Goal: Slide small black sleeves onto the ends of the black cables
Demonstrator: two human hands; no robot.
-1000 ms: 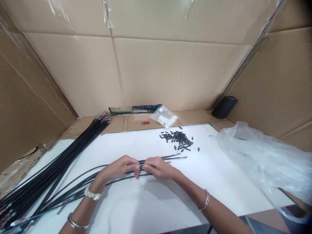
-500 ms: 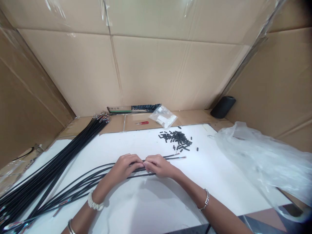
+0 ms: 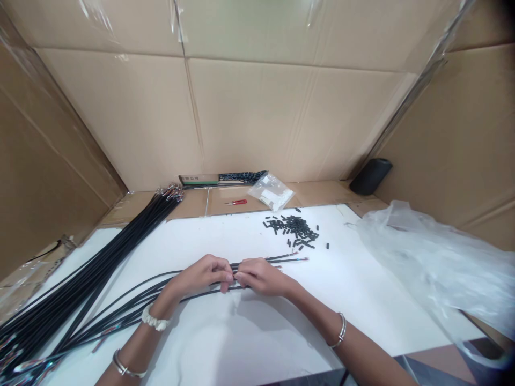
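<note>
My left hand (image 3: 206, 274) and my right hand (image 3: 259, 276) meet almost fingertip to fingertip, both pinched closed on a black cable. The held spot is mostly covered by my fingers, so any small part there cannot be made out. Several black cables (image 3: 132, 305) run from the lower left and pass beneath both hands. Past my right hand, a few cable ends (image 3: 298, 259) lie on the white table top with thin stripped wires showing. A heap of short black tube pieces (image 3: 295, 228) lies just beyond the hands.
A thick bundle of black cables (image 3: 116, 252) stretches along the left. At the back are red-handled snips (image 3: 236, 202), a clear bag (image 3: 271, 193) and a black roll (image 3: 370, 176). Crumpled clear plastic (image 3: 438, 268) covers the right side. Cardboard walls (image 3: 257, 112) surround the table.
My left fingers have shifted and curled lower at the pinch, a little apart from the right ones. My right hand has stayed nearly in place. The view has moved slightly.
</note>
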